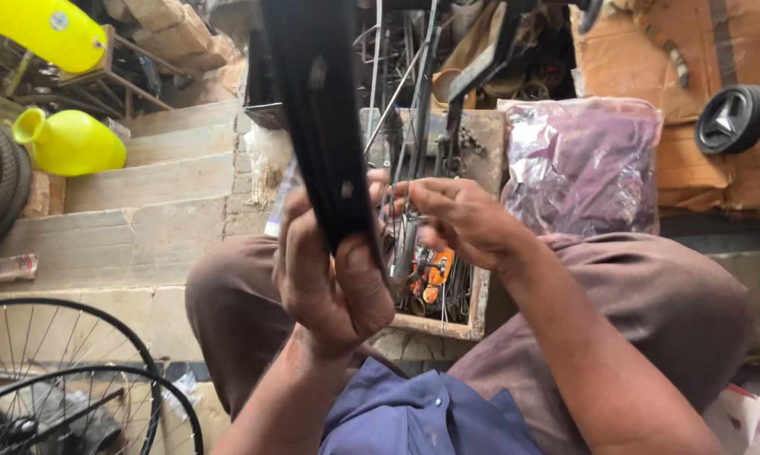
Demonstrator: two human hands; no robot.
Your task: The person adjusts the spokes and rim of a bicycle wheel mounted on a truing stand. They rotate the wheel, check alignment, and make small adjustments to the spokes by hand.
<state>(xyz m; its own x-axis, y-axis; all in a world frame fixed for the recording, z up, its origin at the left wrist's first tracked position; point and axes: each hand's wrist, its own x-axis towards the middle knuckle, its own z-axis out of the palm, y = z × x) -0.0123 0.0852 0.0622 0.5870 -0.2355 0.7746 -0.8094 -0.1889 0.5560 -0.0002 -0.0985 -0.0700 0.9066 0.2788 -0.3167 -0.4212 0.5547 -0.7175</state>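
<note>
the left hand is clenched around the lower end of a long black flat bar, thumb pressed up its near face and fingers wrapped behind it. the bar's long axis runs up and slightly away from that hand, leaning a little to its left as it rises, until it passes out of view at the top, so nearly all of its length lies above the grip. the right hand sits just to the right of the bar's lower end, level with the left hand's fingertips, its fingers curled inward toward the bar; whether it pinches a small part there or only touches the bar's edge cannot be told, since the fingertips are hidden behind the bar. both hands are close to the bar, but the left alone plainly carries it. directly beyond and below the right hand stands an open wooden box crowded with thin metal rods and tools with orange handles. further right of that hand lies a purple plastic bag. well to the left of the left hand are stone steps, a yellow jug and bicycle wheels.
</note>
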